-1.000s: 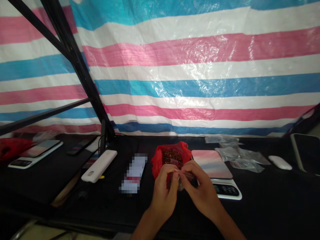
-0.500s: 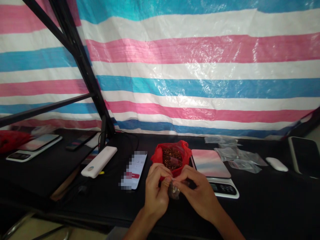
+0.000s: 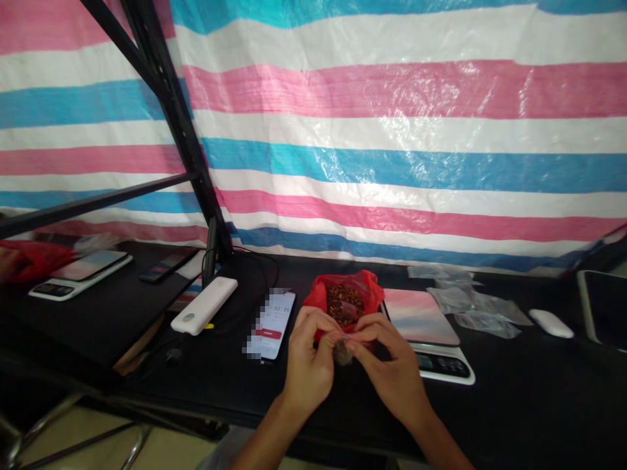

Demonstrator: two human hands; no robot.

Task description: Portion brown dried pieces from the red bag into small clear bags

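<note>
A small clear plastic bag [image 3: 343, 353] hangs between my two hands, pinched at its top edge. My left hand [image 3: 313, 359] is closed on the bag's left side, thumb against fingers. From the right, my right hand [image 3: 386, 356] grips the same edge, its fingertips close to the left ones. What the bag holds is too blurred to name. Just beyond my fingers stands an open red plastic bag [image 3: 367, 285] full of small brown pieces [image 3: 337, 294], with a dark reddish cylinder-like object [image 3: 345, 309] lying on them. My hands hide its near rim.
Right of the red bag is a white kitchen scale [image 3: 431, 320]; several clear bags [image 3: 470, 303] lie behind it. A white mouse-like object [image 3: 551, 324] is farther right. On the left are a phone [image 3: 277, 326], a white power bank [image 3: 204, 305] and a black metal frame [image 3: 179, 130].
The view has shifted, so the table things appear slightly farther right and higher. Both hands keep their pinch on the small clear bag, with the fingers barely moved.
</note>
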